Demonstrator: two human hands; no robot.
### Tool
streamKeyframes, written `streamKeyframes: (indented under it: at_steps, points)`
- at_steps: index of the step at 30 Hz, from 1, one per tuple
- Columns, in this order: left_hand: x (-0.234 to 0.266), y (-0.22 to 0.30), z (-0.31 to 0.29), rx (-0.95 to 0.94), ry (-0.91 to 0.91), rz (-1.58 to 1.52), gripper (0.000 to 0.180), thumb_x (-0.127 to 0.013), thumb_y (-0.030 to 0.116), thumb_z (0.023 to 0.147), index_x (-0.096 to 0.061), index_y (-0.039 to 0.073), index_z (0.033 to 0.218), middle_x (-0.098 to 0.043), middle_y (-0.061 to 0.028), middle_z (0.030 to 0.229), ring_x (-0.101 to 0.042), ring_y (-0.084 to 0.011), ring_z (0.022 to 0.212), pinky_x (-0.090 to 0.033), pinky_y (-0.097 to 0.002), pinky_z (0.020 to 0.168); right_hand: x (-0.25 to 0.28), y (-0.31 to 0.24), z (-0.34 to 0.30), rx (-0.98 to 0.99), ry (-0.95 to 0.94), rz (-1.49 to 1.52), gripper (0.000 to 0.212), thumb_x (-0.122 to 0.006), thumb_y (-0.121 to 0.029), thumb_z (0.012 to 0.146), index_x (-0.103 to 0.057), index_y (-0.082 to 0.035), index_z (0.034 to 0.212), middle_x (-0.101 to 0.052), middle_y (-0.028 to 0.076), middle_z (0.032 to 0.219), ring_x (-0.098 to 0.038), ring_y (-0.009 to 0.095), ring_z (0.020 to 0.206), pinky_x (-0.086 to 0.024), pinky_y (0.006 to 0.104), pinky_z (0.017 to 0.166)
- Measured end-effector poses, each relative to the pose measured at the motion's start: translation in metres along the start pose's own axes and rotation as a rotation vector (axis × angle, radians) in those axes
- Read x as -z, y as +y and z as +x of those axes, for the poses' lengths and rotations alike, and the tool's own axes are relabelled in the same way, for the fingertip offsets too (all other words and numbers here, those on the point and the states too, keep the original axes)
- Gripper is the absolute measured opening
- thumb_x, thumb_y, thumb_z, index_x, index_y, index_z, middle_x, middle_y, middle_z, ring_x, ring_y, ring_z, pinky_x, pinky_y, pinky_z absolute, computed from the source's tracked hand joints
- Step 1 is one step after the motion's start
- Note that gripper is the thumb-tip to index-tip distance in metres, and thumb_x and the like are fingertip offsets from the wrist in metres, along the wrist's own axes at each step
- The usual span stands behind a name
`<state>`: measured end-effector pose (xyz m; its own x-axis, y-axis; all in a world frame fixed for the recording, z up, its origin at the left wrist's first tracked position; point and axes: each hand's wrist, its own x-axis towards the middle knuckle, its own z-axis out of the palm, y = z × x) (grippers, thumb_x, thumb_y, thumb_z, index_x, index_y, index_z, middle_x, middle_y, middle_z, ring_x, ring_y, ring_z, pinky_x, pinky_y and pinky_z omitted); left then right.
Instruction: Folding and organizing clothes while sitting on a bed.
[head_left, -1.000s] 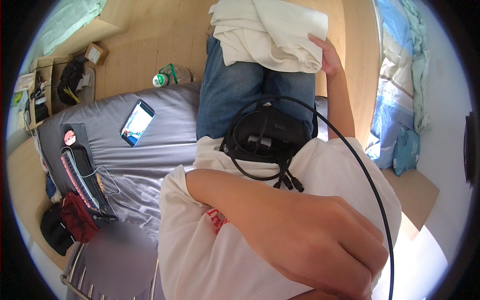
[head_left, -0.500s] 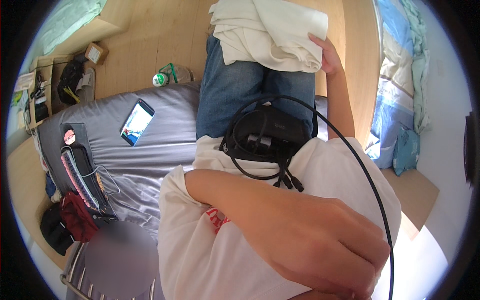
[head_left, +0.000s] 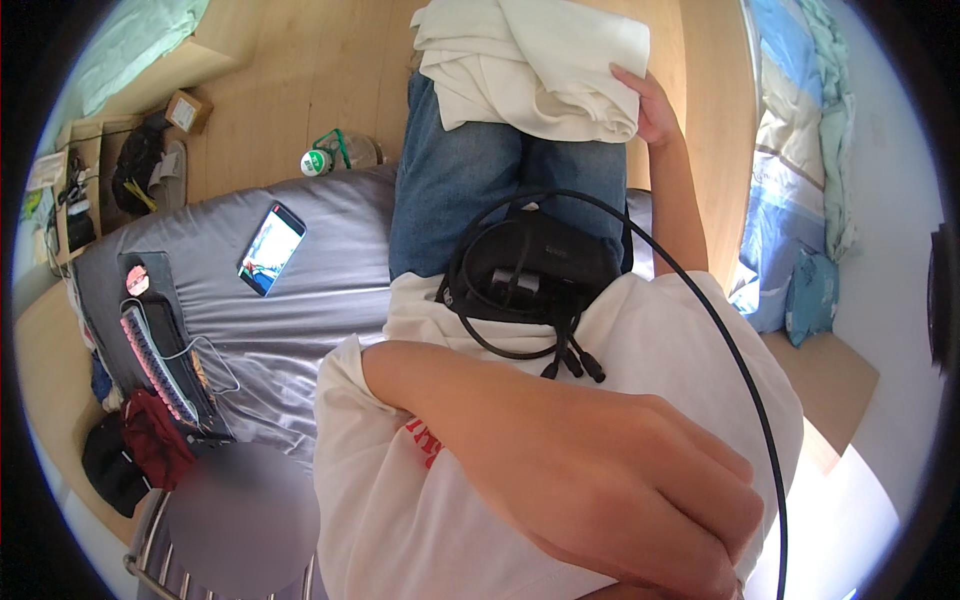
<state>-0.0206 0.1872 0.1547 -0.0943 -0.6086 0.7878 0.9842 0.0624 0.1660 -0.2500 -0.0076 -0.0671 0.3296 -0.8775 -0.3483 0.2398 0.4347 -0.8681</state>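
A bundle of folded white cloth [head_left: 530,70] lies across my knees, over the blue jeans [head_left: 460,180]. My right hand [head_left: 655,108] grips its right edge, thumb on top and the other fingers partly hidden. My left arm crosses my chest, and my left hand [head_left: 640,490] is closed near the lower right, its back toward the view. Its fingertips are hidden, so anything inside the curled fingers cannot be seen. On my lap sits a black pouch [head_left: 560,260] with a black cable [head_left: 700,300] looped over it and running down past my left hand.
A lit phone [head_left: 272,248] lies on the grey sheet [head_left: 320,290] at the left. Further left are a keyboard [head_left: 155,360], a dark red cloth [head_left: 157,440] and a black cap [head_left: 112,465]. A bottle [head_left: 318,162] is on the wooden floor; blue bedding [head_left: 785,220] is at the right.
My left hand has shifted slightly left and down, still closed. My right hand keeps its grip on the white cloth, and the whole view has moved a little.
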Motion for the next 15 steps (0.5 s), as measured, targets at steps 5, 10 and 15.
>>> streamKeyframes:
  at_steps: [5,10,15]
  points:
    - [0.004,0.007,0.001,0.120,-0.023,0.035,0.020,-0.051,-0.002,0.090,-0.048,-0.012,0.073,-0.049,-0.0276,0.081,-0.053,-0.0387,0.065,-0.042,-0.0425,0.051,0.000,0.001,0.000,0.005,0.004,0.002,0.056,-0.066,-0.015,0.088,-0.041,0.007,0.133,-0.057,0.020,0.123,-0.061,0.028,0.110,-0.052,0.0358,0.093]
    - [-0.005,-0.014,0.002,-0.128,0.031,0.059,0.024,-0.055,0.013,0.091,-0.057,-0.011,0.092,-0.055,-0.0185,0.083,-0.056,-0.0310,0.068,-0.046,-0.0354,0.058,0.001,0.001,0.000,-0.020,0.020,0.002,0.055,-0.066,-0.015,0.088,-0.042,0.007,0.133,-0.057,0.019,0.123,-0.061,0.028,0.110,-0.052,0.0358,0.093]
    - [-0.007,-0.015,0.002,-0.125,0.027,0.112,0.026,-0.058,0.018,0.090,-0.060,-0.008,0.094,-0.055,-0.0143,0.080,-0.056,-0.0282,0.067,-0.046,-0.0335,0.058,0.001,0.001,0.000,-0.020,0.011,-0.005,0.055,-0.066,-0.015,0.088,-0.042,0.007,0.133,-0.058,0.019,0.123,-0.060,0.028,0.110,-0.052,0.0355,0.093]
